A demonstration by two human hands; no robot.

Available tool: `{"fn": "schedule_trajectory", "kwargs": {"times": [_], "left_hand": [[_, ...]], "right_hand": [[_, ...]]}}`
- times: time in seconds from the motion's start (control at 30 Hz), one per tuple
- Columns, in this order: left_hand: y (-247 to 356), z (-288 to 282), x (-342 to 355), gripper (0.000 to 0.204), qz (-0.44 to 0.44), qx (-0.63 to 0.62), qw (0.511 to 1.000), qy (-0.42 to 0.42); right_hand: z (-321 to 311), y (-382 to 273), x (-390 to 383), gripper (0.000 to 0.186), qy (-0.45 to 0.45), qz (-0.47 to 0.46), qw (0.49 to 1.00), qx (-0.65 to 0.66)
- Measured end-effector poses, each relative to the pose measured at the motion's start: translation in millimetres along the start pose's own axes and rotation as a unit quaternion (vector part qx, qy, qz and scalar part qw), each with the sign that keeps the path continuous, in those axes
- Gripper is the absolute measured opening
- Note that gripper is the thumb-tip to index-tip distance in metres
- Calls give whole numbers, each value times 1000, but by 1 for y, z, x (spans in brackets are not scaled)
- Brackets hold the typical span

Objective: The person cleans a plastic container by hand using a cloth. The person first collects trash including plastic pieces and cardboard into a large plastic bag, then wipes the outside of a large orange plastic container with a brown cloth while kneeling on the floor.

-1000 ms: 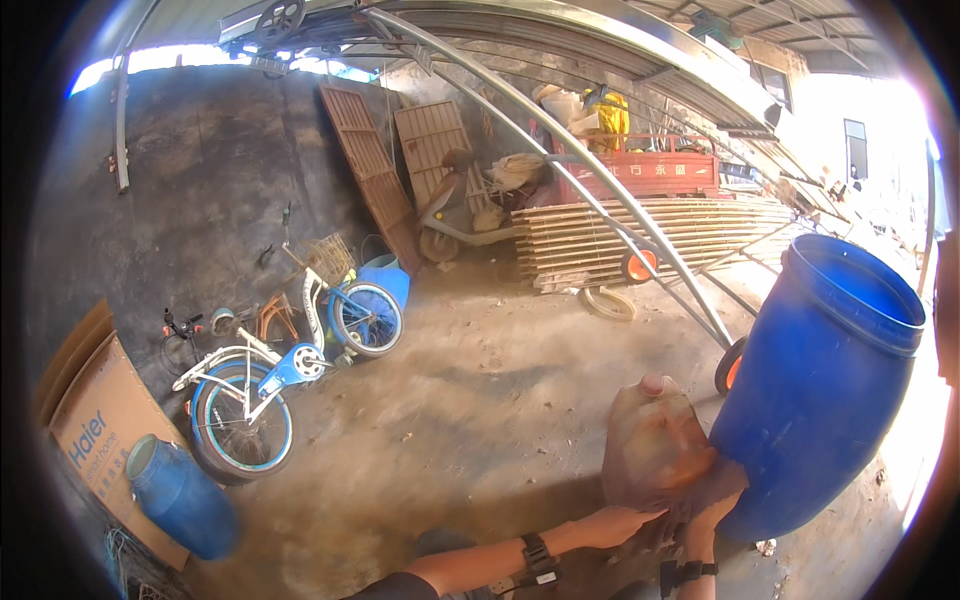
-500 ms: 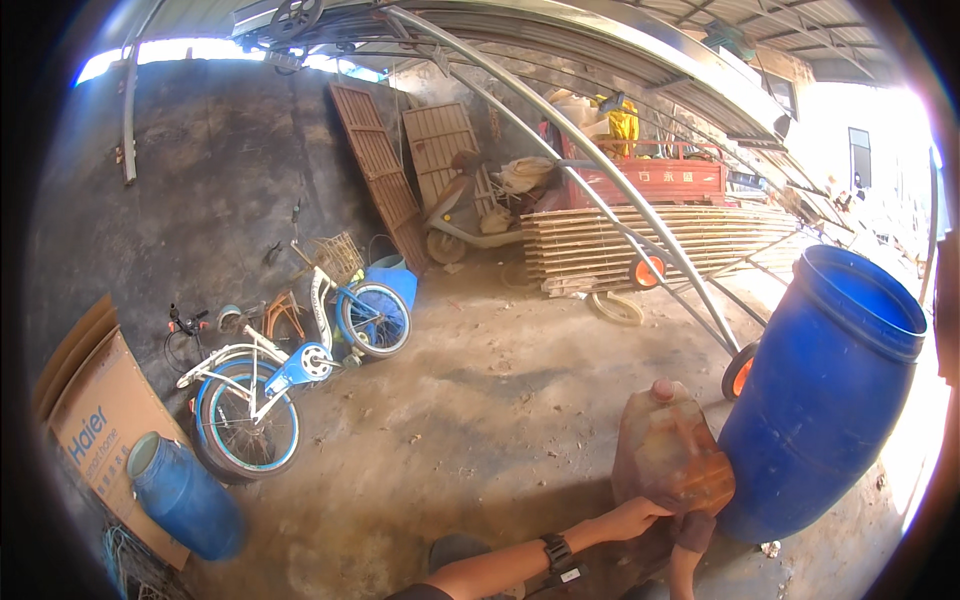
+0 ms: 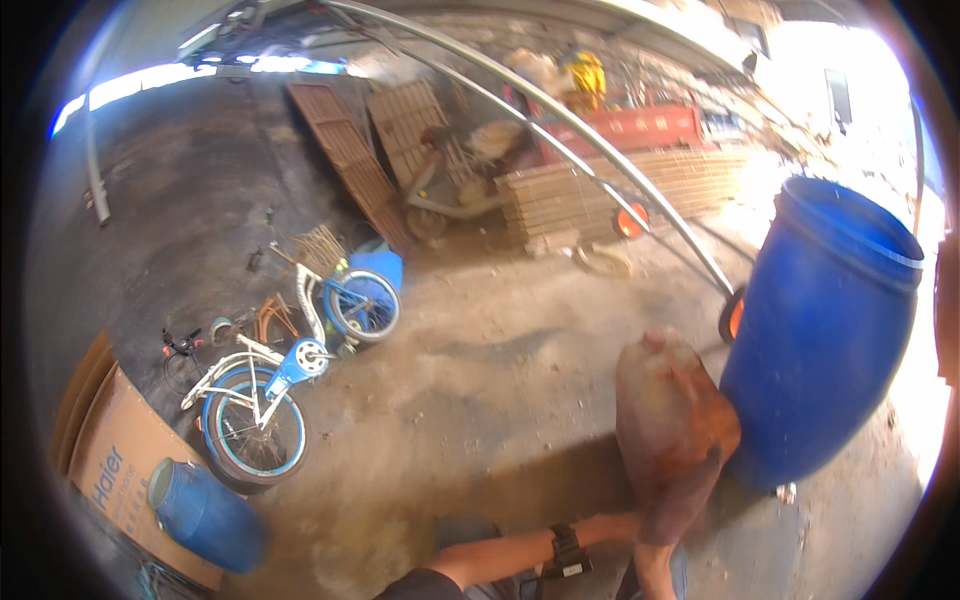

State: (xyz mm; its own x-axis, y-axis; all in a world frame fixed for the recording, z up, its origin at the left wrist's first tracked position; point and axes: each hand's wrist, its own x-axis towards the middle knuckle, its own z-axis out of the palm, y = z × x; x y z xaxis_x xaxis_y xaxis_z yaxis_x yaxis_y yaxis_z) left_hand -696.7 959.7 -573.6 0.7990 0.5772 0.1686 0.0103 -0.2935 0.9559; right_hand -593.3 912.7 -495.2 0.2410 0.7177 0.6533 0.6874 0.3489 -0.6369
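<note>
I hold a dirty brown, translucent plastic jug (image 3: 672, 430) upright in front of me, its cap end pointing up. My left hand (image 3: 612, 526), with a black watch on the wrist, grips the jug's lower left side. My right hand (image 3: 658, 548) supports it from underneath and is partly hidden by the jug. The jug is right beside a tall open blue plastic barrel (image 3: 825, 320) on the ground to my right, and touches or nearly touches its side.
A blue and white bicycle (image 3: 290, 385) stands at the left. A small blue drum (image 3: 200, 515) lies by a cardboard box (image 3: 110, 460). Stacked wooden boards (image 3: 610, 195), pallets (image 3: 370, 140) and a scooter (image 3: 450, 195) are at the back. A curved metal pipe (image 3: 600, 150) arches overhead.
The jug has shifted right, closer to the blue barrel, and tilted a little more upright. My hands have stayed under it, and the view has swung slightly.
</note>
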Motion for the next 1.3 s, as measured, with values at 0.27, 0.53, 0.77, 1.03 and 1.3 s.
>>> {"fn": "schedule_trajectory", "kwargs": {"times": [0.27, 0.53, 0.77, 1.03, 1.3], "left_hand": [[14, 7, -11, 16, -78, -270, 892, 355], [74, -63, 8, 21, -1, 189, 912, 364], [42, -79, 21, 36, -252, -126, 881, 380], [-57, -56, 43, 36, -206, -22, 914, 349], [-31, -71, 51, 31, -207, -117, 930, 279]], "right_hand": [[-28, -43, 25, 38, 28, -28, 998, -54], [24, 63, 28, 38, 137, 234, 962, 31], [73, 75, 128, 33, 45, 230, 967, -97], [58, 64, 102, 24, -55, 70, 992, -94], [48, 68, 28, 40, -78, -127, 978, -143]]}}
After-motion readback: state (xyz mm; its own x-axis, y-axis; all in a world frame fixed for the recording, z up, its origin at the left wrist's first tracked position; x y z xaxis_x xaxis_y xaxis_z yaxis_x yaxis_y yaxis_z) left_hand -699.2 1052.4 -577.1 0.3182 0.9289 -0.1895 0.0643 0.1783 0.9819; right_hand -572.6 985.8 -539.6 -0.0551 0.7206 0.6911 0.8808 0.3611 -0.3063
